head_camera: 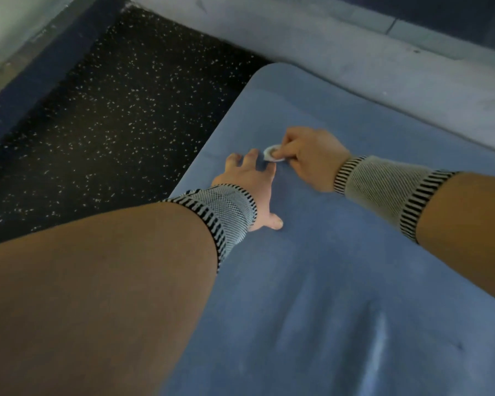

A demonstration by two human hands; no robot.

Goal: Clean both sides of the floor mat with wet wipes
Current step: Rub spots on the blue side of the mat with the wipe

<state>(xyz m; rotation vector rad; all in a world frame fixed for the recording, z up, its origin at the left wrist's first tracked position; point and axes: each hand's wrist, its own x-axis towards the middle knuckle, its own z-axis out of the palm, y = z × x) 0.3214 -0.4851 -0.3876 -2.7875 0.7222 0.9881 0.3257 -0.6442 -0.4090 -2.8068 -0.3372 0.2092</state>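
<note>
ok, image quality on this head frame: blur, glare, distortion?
Head view: soft throughout, slight motion blur; the wet wipe gripped by the right hand is a small smeared white blob. Dim, bluish light; a pale glossy streak on the floor mat at lower right. Wide-angle bending of the mat edges; left forearm looms large. Left hand presses flat on the mat, fingers spread.

Both forearms are extended forward, wrists banded. The left hand (249,184) is spread flat, fingers splayed; the right hand (309,158) is curled, fingers pinched.
</note>
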